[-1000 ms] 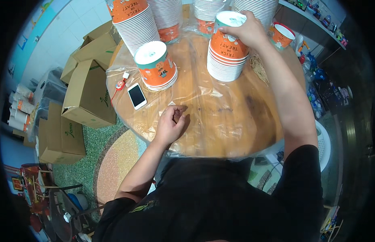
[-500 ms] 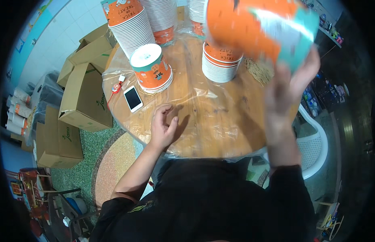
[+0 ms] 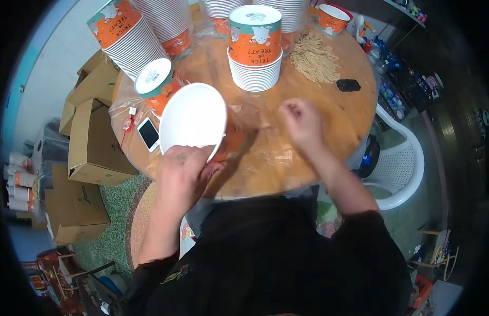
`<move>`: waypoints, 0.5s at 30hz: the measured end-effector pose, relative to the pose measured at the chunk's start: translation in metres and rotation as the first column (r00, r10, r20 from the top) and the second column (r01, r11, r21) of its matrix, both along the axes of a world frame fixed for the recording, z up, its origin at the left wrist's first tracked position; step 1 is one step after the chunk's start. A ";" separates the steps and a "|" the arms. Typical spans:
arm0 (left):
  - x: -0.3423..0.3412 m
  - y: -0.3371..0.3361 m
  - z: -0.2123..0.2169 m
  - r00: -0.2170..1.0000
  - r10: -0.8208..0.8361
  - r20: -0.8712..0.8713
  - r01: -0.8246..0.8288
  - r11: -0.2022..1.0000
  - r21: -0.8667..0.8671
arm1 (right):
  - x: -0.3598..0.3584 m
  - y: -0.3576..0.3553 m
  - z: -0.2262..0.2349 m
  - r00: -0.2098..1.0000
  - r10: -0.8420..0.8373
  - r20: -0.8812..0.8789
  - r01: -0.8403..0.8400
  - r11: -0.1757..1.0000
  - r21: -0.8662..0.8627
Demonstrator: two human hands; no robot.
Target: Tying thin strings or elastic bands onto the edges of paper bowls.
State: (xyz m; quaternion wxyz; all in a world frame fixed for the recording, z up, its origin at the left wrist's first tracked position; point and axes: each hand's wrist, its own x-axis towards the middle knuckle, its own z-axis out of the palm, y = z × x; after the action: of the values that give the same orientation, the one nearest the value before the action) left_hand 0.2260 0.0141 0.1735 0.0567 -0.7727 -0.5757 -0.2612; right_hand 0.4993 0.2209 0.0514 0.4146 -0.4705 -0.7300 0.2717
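Observation:
My left hand (image 3: 178, 174) grips the rim of an orange paper bucket (image 3: 231, 131), fingers over the edge into its white inside. The bucket is tilted, its open mouth facing up toward me. Over the middle of the table my right hand (image 3: 303, 124) has its fingers curled together; anything pinched there is too small to make out. Beyond the hands stands an upside-down stack of matching buckets (image 3: 256, 48). To its right lies a loose bundle of tan cords (image 3: 314, 58). Another upturned bucket (image 3: 156, 79) is just behind the held one.
A white phone (image 3: 148, 134) and a red cable (image 3: 127, 125) lie at the table's left. Taller bucket stacks (image 3: 133, 50) line the back. A black object (image 3: 348, 85) sits near the right edge. Cardboard boxes (image 3: 105, 139) stand left, a white plastic chair (image 3: 397, 174) right.
A bucket was raised in my right hand at the upper right; now my left hand, formerly empty, holds a bucket low at the left. My right hand has come down without one. The view has shifted.

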 end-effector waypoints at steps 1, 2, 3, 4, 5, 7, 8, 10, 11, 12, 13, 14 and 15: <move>0.004 0.004 0.004 0.999 0.003 -0.046 -0.007 0.996 -0.090 | 0.016 0.027 -0.002 0.996 -0.086 0.030 0.087 0.995 -0.056; 0.007 0.007 0.001 0.998 0.012 -0.063 -0.019 0.995 -0.097 | 0.030 0.056 -0.004 0.986 -0.159 0.059 0.164 0.981 -0.105; 0.009 0.011 0.000 0.998 0.005 -0.066 -0.012 0.995 -0.097 | 0.052 0.089 -0.011 0.956 -0.224 0.189 0.224 0.974 0.021; 0.011 0.016 -0.003 0.994 -0.054 -0.099 0.047 0.996 -0.073 | 0.071 0.117 -0.018 0.904 -0.298 0.307 0.263 0.953 0.152; 0.010 0.019 -0.008 0.986 -0.104 -0.132 0.098 0.994 -0.053 | 0.079 0.134 -0.015 0.878 -0.316 0.359 0.293 0.949 0.117; 0.010 0.021 -0.022 0.984 -0.111 -0.141 0.104 0.993 -0.060 | 0.083 0.155 -0.013 0.851 -0.327 0.411 0.324 0.943 0.079; 0.010 0.023 -0.028 0.983 -0.138 -0.121 0.132 0.990 -0.054 | 0.084 0.163 -0.016 0.819 -0.367 0.441 0.360 0.927 0.104; 0.010 0.023 -0.030 0.983 -0.150 -0.102 0.145 0.988 -0.055 | 0.077 0.166 -0.017 0.791 -0.391 0.470 0.380 0.917 0.123; 0.012 0.022 -0.029 0.986 -0.151 -0.071 0.148 0.988 -0.054 | 0.076 0.167 -0.017 0.779 -0.378 0.501 0.379 0.920 0.105; 0.013 0.019 -0.028 0.988 -0.149 -0.039 0.147 0.988 -0.055 | 0.073 0.167 -0.017 0.767 -0.359 0.532 0.374 0.924 0.083; 0.014 0.018 -0.028 0.989 -0.140 -0.039 0.137 0.989 -0.063 | 0.072 0.167 -0.017 0.772 -0.347 0.533 0.366 0.928 0.075; 0.015 0.018 -0.027 0.991 -0.134 -0.016 0.134 0.991 -0.009 | 0.073 0.167 -0.015 0.741 -0.336 0.582 0.335 0.935 0.114; 0.016 0.016 -0.028 0.991 -0.133 0.010 0.133 0.990 0.042 | 0.077 0.167 -0.016 0.704 -0.327 0.631 0.304 0.941 0.148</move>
State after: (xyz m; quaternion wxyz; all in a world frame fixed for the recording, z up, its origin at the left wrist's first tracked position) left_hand 0.2417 0.0305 0.1451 0.0513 -0.8064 -0.5178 -0.2812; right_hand 0.5767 0.3880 0.0355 0.1851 -0.6459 -0.7406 0.0056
